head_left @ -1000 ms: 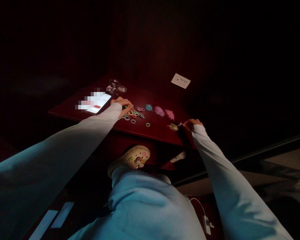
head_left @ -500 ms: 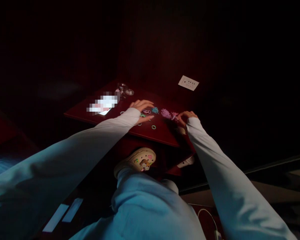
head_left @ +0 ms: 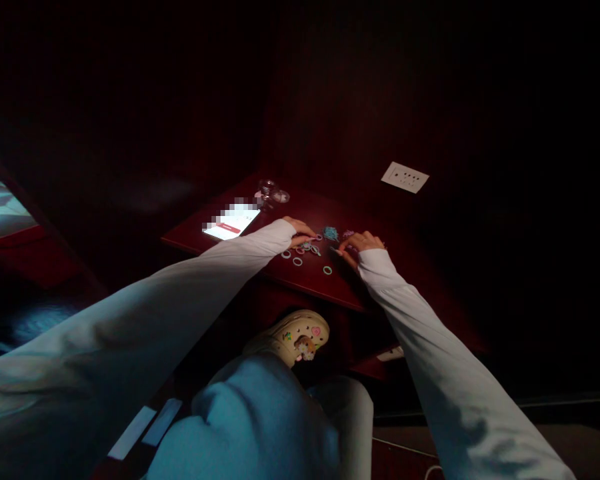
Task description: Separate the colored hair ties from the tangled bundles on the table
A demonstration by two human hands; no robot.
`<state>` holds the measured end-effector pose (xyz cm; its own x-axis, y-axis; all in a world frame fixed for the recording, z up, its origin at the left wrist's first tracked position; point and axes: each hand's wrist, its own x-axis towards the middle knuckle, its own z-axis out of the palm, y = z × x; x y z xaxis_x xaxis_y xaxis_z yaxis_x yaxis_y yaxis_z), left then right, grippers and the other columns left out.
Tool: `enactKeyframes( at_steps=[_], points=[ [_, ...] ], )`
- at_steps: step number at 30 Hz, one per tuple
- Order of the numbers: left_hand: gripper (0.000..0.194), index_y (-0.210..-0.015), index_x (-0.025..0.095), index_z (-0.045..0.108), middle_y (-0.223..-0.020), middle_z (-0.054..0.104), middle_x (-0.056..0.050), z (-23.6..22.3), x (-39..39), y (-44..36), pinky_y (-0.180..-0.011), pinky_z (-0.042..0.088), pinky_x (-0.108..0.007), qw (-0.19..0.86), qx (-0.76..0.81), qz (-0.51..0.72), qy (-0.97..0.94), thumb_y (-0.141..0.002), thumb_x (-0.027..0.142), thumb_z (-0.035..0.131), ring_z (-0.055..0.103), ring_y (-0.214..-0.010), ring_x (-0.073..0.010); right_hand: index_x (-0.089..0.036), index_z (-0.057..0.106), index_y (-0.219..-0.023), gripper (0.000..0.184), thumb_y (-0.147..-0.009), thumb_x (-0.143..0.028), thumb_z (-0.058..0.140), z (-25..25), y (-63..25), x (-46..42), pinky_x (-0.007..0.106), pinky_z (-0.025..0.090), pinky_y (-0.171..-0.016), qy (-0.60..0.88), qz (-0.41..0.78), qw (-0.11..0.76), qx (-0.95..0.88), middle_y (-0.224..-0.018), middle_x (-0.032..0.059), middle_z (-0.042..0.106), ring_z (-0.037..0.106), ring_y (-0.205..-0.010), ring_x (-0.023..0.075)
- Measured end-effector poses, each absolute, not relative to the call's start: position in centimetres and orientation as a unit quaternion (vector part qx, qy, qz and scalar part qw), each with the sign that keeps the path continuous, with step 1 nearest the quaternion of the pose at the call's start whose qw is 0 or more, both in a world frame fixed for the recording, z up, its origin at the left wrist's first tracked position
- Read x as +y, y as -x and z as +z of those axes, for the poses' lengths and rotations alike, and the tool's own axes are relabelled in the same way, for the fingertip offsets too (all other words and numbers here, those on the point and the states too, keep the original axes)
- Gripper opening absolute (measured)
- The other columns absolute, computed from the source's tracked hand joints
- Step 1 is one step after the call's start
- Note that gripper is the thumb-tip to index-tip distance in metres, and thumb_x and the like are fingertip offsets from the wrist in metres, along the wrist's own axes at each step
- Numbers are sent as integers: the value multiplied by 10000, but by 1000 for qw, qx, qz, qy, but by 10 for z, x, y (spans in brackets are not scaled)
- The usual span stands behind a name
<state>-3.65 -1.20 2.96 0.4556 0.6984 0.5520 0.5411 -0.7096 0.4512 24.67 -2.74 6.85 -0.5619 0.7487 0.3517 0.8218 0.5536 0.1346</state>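
Well left of the teal pile [head_left: 331, 233], a lit phone [head_left: 236, 220] is laid on the table [head_left: 305, 205]. Just left of that pile, the left hand [head_left: 301, 231] is held at the loose coloured rings [head_left: 307, 247], thumb and fingers close together; whether one is pinched cannot be told. Right of the pile, purple strands [head_left: 349, 233] are partly covered by the right hand [head_left: 360, 247], its fingers bent, its grip unclear.

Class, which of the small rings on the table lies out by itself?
The green ring near the front edge of the table, below and left of the right hand in the picture. The other loose rings lie grouped by the left hand.
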Motion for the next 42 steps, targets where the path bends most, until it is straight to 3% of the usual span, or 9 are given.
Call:
enactKeyframes(
  at_steps=[7,11,15,19,23,26,31,36,42],
  points=[
    [288,-1074,265,856,-1106,849,-38,30,-20,74,-998,550,-361,21,415,297,-860,-985,409,622,729,-1049,-232,-283,796,-922,300,-1018,-457,572,77,-366,-47,363,416,-807,547,-202,104,-805,-1013,77,792,607,-965,271],
    [307,-1151,312,843,-1344,785,-44,29,-33,73,-1022,506,-441,-11,429,315,-847,-985,469,637,665,-1165,-276,-282,798,-886,369,-1032,-511,548,70,-388,-51,372,408,-824,562,-196,68,-801,-998,73,796,615,-980,272],
    [374,-1302,336,787,-1497,693,-48,46,-52,79,-1099,452,-511,-24,444,343,-828,-995,479,629,594,-1278,-317,-265,803,-927,393,-1044,-518,526,72,-385,-53,392,404,-854,566,-199,61,-798,-1063,100,800,615,-1036,287],
    [386,-1299,345,783,-1514,673,-34,60,-74,101,-1160,407,-540,-16,464,333,-821,-964,507,679,545,-1327,-335,-263,805,-967,353,-1016,-481,532,90,-370,-62,416,421,-858,568,-203,48,-796,-1121,120,798,611,-1095,315],
    [393,-1291,360,783,-1493,682,-19,55,-93,127,-1171,410,-530,3,479,315,-819,-934,515,731,533,-1338,-332,-290,793,-1046,333,-983,-433,499,95,-335,-56,430,481,-853,543,-217,88,-807,-1119,110,796,634,-1027,321],
    [418,-1287,350,791,-1484,688,-31,44,-101,139,-1189,409,-518,15,484,304,-820,-906,521,770,525,-1350,-337,-303,792,-1091,324,-949,-419,525,76,-306,-40,447,511,-854,523,-203,117,-819,-1135,115,798,652,-1011,328],
    [401,-1249,321,810,-1460,697,-51,32,-100,147,-1239,391,-527,29,482,301,-823,-898,513,793,533,-1387,-345,-343,804,-1189,419,-969,-517,492,26,-267,-37,545,527,-893,561,-165,104,-805,-1304,122,760,620,-1158,396],
    [437,-1284,297,782,-1548,630,-25,11,-81,137,-1322,292,-591,59,498,313,-807,-919,537,784,445,-1536,-378,-191,564,-1584,643,-1063,-522,382,-16,-248,-59,616,452,-1112,521,-204,191,-807,-1584,189,586,536,-1364,416],
    [684,-1451,268,668,-1702,472,-7,-23,-68,125,-1364,172,-604,77,520,308,-793,-911,679,751,294,-1637,-413,-232,374,-1687,671,-1066,-484,401,-33,-264,-46,631,371,-1232,487,-198,246,-814,-1662,204,475,413,-1532,403]
  ],
)
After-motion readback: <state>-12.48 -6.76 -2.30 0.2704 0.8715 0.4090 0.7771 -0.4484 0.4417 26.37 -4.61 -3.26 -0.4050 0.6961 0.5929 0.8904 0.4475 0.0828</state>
